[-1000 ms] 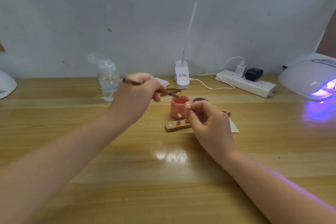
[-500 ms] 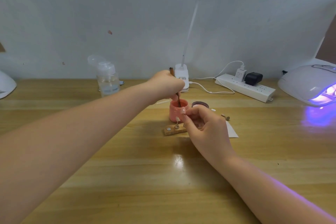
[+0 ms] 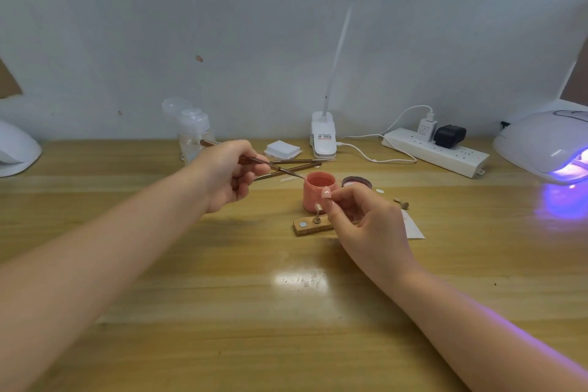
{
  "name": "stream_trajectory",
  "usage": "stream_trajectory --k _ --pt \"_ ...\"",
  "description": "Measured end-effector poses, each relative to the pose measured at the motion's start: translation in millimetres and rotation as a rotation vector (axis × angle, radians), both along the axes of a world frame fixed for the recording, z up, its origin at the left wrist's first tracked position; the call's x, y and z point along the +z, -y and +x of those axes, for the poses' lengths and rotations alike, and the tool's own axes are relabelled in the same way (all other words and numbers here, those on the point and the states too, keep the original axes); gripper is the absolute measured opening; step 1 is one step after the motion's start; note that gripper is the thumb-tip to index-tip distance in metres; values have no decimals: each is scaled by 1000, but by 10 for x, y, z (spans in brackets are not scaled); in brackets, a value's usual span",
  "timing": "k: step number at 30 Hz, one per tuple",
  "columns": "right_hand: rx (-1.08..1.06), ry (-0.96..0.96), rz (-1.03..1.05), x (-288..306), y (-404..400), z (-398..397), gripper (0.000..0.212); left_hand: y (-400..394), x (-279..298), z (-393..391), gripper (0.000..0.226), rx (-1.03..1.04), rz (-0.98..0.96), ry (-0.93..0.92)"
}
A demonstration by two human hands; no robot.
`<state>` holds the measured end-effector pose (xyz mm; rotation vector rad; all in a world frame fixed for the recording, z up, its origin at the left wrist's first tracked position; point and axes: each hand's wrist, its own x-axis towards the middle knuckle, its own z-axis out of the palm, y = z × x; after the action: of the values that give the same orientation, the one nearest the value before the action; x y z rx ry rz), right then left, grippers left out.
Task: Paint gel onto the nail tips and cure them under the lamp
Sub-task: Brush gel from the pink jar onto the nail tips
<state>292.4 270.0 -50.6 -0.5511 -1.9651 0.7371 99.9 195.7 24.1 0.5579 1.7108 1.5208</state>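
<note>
My left hand grips a thin brown brush, whose tip rests at the left rim of an open pink gel jar. My right hand pinches a pink nail tip on a small stand, held up in front of the jar. A wooden holder block with one nail stand on it lies just below the jar. The white curing lamp sits at the far right, glowing violet inside.
The jar's dark lid lies right of the jar. Two spare brushes, a stack of white wipes, a clear pump bottle, a clip desk lamp and a power strip line the back. Another white device sits far left.
My left hand has lifted the brush out of the jar and drawn back to the left, so the tip now sits at the rim. My right hand holds the nail tip in about the same place.
</note>
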Motion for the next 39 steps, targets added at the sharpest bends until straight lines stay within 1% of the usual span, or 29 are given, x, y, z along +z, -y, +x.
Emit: stream_trajectory --k 2,3,5,6,7,9,11,16,18,23,26,30,34,37,39 --pt "-1 4 6 5 -2 3 7 101 -57 64 16 39 129 -56" --pt "-3 4 5 6 -5 4 6 166 -110 119 16 46 195 -158" --pt "-9 -1 -2 8 -10 3 4 333 -251 262 14 25 304 -486" --pt "-13 -5 -6 8 -12 2 4 422 -316 348 12 -8 357 -617" --pt "-16 -8 -9 7 -15 1 4 503 -365 434 13 -58 394 -697" --pt "-20 -5 -10 5 -21 1 4 611 -442 555 19 -150 432 -808" --pt "-16 2 -3 0 -27 3 4 639 -489 615 19 -183 451 -873" --pt "-9 -11 1 11 -13 1 7 644 -535 640 20 -188 460 -952" --pt "-8 -4 0 10 -12 3 9 649 -545 632 18 -204 464 -956" --pt "-7 -2 2 7 -17 13 5 700 -532 640 24 -174 515 -989" --pt "-12 8 14 9 -12 16 5 682 -522 666 22 -157 508 -992" --pt "-18 5 6 10 -11 22 8 694 -546 664 23 -186 505 -1015" --pt "-18 6 -16 10 -12 17 5 694 -522 676 20 -131 508 -978" --pt "-3 3 -18 19 -2 16 5 681 -529 674 23 -143 454 -941" --pt "6 -5 -40 22 0 16 4 696 -545 661 24 -151 460 -920"
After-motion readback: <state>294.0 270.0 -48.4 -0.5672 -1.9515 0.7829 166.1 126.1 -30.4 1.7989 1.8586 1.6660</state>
